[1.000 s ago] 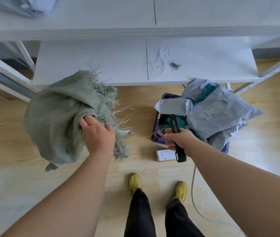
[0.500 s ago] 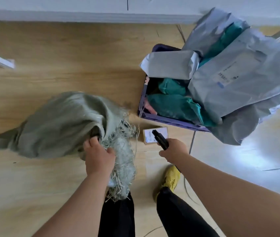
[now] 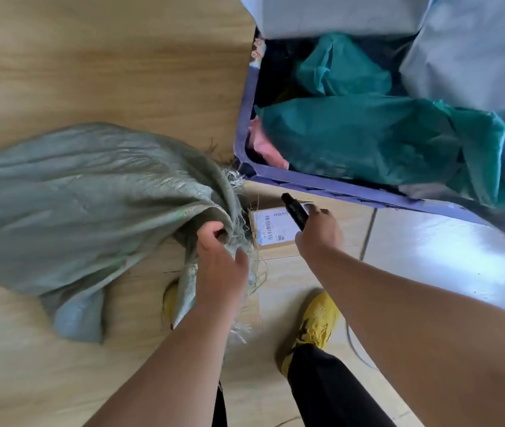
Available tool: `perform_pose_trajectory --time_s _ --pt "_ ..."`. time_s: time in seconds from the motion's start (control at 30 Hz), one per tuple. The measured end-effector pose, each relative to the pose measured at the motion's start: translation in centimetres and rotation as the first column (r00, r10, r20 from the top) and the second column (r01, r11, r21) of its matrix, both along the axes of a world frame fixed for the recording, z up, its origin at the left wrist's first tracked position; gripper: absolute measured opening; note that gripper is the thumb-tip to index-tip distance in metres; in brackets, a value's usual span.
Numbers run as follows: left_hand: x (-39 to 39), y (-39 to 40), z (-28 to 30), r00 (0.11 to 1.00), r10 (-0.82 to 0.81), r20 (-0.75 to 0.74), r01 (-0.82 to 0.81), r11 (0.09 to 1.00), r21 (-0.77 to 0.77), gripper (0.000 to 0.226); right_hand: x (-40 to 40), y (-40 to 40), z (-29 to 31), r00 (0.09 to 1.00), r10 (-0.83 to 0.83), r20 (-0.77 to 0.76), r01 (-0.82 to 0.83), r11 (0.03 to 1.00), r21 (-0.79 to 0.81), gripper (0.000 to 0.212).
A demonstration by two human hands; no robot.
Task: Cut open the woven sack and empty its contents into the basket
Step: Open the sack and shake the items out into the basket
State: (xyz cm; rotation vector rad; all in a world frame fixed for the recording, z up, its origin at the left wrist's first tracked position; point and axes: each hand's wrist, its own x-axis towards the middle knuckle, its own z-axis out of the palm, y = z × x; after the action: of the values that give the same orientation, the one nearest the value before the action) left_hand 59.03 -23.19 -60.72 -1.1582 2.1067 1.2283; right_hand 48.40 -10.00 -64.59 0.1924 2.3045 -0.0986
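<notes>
A light wood-grain floor (image 3: pixel 91 57) fills the view, giving way at the right to paler, glossy tiles (image 3: pixel 445 257) that catch the light. Spread limp across the wood on the left lies the grey-green woven sack (image 3: pixel 75 204), its frayed, cut mouth bunched toward the middle. To the upper right stands the purple basket (image 3: pixel 331 188), its near wall just beside the sack's mouth; it is heaped with teal bags (image 3: pixel 368 134) and pale grey mailer parcels (image 3: pixel 476 57), and the frame cuts off its far and right sides. Something pink (image 3: pixel 263 143) shows at its left inner edge, too hidden to name.

The left hand (image 3: pixel 220 260) has its grip closed on the sack's frayed rim, fingers curled into the fabric. The right hand (image 3: pixel 319 232) clenches a black cutter (image 3: pixel 294 208), whose tip points toward the basket; the blade cannot be made out. Under it lies a small cardboard box (image 3: pixel 269 232) with a printed label, on the floor between sack and basket. Yellow shoes (image 3: pixel 316 322) and dark trousers show below, the left shoe mostly hidden behind the sack.
</notes>
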Motion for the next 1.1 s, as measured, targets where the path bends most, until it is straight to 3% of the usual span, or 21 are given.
perform_pose_trajectory --time_s 0.1,0.2,0.27,0.43,0.53,0.63,0.73,0.83,1.1 --pt "-0.7 1.1 -2.9 0.974 -0.225 -0.039 0.226 0.974 0.008 0.046 -0.4 0.8 -1.8 1.0 -0.031 -0.006 0.031 0.998 0.056 0.06" --pt "-1.9 1.8 -6.1 0.934 -0.329 0.135 0.329 0.944 0.029 0.039 -0.5 1.6 -3.1 1.0 -0.026 0.008 0.025 0.994 0.108 0.054" --pt "-3.1 2.1 -7.1 0.885 -0.374 0.277 0.375 0.926 0.053 0.049 -0.6 2.1 -3.7 0.998 -0.049 0.027 0.045 0.991 0.124 0.051" --pt "-5.1 2.3 -8.7 0.863 -0.239 0.445 0.145 0.961 0.233 0.072 -0.9 2.7 -4.5 0.984 -0.126 0.124 0.121 0.991 0.052 0.047" --pt "-4.9 2.2 -9.0 0.9 -0.094 0.425 -0.008 0.973 0.232 0.059 -0.7 2.7 -4.0 0.981 -0.162 0.111 0.164 0.986 -0.012 0.056" --pt "-3.3 1.6 -7.8 0.932 0.055 0.359 -0.112 0.984 0.138 0.048 0.2 2.5 -2.3 0.988 -0.142 0.064 0.146 0.987 -0.072 0.064" --pt "-0.9 1.0 -4.3 0.934 0.126 0.334 -0.167 0.981 0.095 0.041 1.8 1.6 1.1 0.983 -0.179 0.034 0.182 0.97 -0.162 0.068" --pt "0.6 0.6 0.8 0.888 0.352 0.297 -0.385 0.921 0.059 0.039 3.4 0.2 5.7 0.977 -0.211 0.041 0.214 0.938 -0.271 0.071" --pt "-0.6 -2.2 16.3 0.847 0.521 0.107 -0.511 0.853 -0.108 0.037 5.1 -2.0 20.7 0.958 -0.287 0.018 0.262 0.845 -0.466 0.066"
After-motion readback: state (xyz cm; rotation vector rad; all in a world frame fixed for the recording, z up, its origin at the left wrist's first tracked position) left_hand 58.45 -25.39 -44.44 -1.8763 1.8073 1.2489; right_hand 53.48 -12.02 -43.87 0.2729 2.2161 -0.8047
